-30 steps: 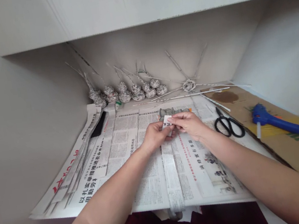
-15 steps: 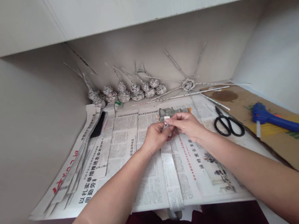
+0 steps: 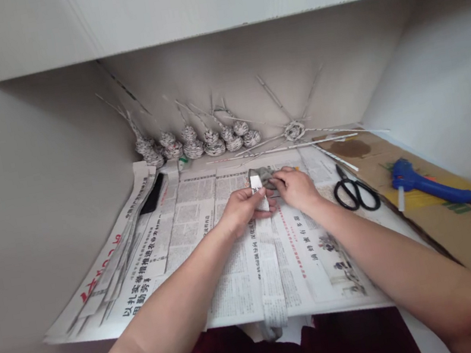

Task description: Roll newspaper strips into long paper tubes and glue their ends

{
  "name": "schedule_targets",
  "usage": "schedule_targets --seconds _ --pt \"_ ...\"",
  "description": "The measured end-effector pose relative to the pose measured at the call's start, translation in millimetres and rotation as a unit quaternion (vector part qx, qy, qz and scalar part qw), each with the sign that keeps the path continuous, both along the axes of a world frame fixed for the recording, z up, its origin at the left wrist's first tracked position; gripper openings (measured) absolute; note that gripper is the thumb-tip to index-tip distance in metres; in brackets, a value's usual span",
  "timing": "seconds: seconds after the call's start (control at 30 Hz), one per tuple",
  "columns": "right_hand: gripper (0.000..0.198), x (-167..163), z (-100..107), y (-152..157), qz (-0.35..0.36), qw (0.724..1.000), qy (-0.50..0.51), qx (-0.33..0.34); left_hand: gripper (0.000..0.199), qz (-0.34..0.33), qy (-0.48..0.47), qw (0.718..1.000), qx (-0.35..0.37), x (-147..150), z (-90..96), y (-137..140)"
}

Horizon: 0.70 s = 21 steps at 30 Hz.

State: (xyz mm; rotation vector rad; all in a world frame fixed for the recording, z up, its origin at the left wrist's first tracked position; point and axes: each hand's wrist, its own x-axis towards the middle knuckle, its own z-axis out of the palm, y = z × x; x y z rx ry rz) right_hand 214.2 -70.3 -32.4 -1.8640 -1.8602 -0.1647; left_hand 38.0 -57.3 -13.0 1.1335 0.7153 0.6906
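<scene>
The left grip [image 3: 244,208] is pinched on a printed newspaper strip [image 3: 256,182], above the newspaper-covered table [image 3: 235,282]. Just beside it, the right grip [image 3: 298,188] has its fingertips together at a gray cloth-like piece [image 3: 266,176]; whether they clamp it, I cannot tell. Black-handled scissors [image 3: 358,194] and a blue glue gun [image 3: 432,184] lie to the right, woven paper gourds [image 3: 193,148] beyond.

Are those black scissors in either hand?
No, the scissors lie untouched to the right, while the left hand holds a paper strip.
</scene>
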Motion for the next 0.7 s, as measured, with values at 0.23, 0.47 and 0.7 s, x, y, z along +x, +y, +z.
schedule_targets --seconds 0.23,0.47,0.7 --pt "0.042 -4.9 1.0 1.1 -0.043 0.999 -0.007 0.004 0.029 0.008 0.001 0.999 -0.031 1.8 1.2 -0.5" --pt "0.041 -4.7 1.4 0.3 -0.026 0.999 -0.02 -0.007 0.031 0.005 -0.006 0.999 -0.031 1.8 1.9 -0.7" --pt "0.048 -3.5 10.7 -7.0 0.014 0.999 0.048 0.014 0.027 0.009 -0.017 0.999 -0.034 1.5 0.4 2.0"
